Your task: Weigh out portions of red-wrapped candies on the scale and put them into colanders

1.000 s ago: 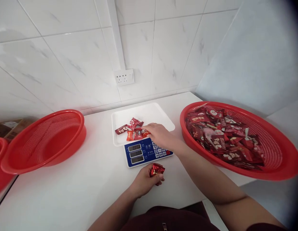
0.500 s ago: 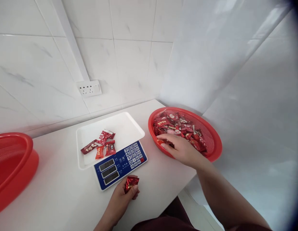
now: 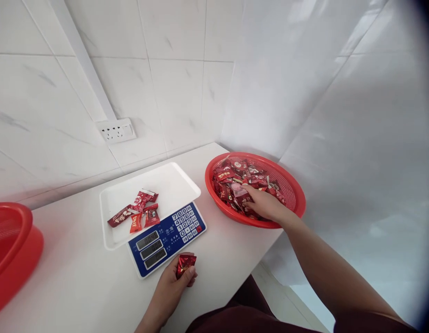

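Observation:
My left hand [image 3: 175, 280] is closed around a shiny red wrapped candy [image 3: 186, 264], held just in front of the scale. My right hand [image 3: 265, 202] reaches into the red basket [image 3: 297, 203] on the right. Its thumb and forefinger are apart among the wrapped candies [image 3: 224, 175], touching them; the other fingertips are partly hidden. Several red and orange wrapped pieces [image 3: 141, 200] lie on the white tray [image 3: 169, 178] of the digital scale [image 3: 171, 236]. The scale has a blue panel with number keys and three small displays.
A second red basket [image 3: 30, 249] stands at the left edge of the view. The white table [image 3: 79, 286] meets a tiled wall with a socket [image 3: 116, 131] behind it. To the right rises a pale, shiny wall surface [image 3: 339, 152].
My right hand has moved from the basket's near rim farther in among the candies. My left hand keeps its grip on the red candy. The view has shifted slightly to the right.

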The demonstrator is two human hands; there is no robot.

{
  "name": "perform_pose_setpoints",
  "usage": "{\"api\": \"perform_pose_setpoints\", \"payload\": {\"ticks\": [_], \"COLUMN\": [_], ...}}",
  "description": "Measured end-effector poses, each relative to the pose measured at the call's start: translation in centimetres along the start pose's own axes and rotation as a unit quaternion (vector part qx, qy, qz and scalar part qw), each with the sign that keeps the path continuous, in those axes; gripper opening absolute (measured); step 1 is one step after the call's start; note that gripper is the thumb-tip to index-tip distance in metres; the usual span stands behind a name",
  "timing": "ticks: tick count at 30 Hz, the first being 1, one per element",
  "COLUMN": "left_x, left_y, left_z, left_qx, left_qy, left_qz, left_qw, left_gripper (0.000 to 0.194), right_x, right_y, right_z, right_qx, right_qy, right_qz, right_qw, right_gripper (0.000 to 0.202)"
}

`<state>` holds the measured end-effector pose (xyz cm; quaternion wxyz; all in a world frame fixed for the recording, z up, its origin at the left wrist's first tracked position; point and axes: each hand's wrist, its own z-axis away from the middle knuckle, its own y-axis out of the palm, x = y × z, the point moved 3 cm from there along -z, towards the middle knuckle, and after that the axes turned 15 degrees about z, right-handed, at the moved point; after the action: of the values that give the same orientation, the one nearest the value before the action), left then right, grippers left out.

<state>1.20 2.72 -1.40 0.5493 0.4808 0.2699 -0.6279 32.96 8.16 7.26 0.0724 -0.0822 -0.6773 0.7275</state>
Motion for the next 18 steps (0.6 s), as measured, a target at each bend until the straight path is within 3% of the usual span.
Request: {"api": "perform_pose_setpoints", "payload": {"ticks": [8,12,15,18], "left_x": [-0.2,-0.2,-0.2,-0.2], "left_y": [0.1,0.0,0.0,0.0], "left_z": [0.0,-0.1,0.0,0.1], "left_qx": [0.036,0.066,0.084,0.101], "left_qy": [-0.007,-0.014,-0.008,0.004], "left_qz": [-0.004,-0.012,-0.023,-0.037], "left_qw": [0.999,0.998,0.996,0.994], "left_gripper": [0.052,0.051,0.048,0.044], "right_x": [-0.1,1.7,4.1,5.7], "right_y": [-2.7,-3.1,-2.8,-2.6], "right_z": [0.7,0.2,-0.4,-1.0], "right_qx": [-0.081,-0.117,-0.083,-0.052], "right_qy": [0.013,-0.073,-0.169,-0.196], "right_qz": [-0.083,-0.036,0.034,0.077], "right_qw": [0.993,0.99,0.982,0.976], "right_gripper": [0.035,0.039,0.049,0.048]}}
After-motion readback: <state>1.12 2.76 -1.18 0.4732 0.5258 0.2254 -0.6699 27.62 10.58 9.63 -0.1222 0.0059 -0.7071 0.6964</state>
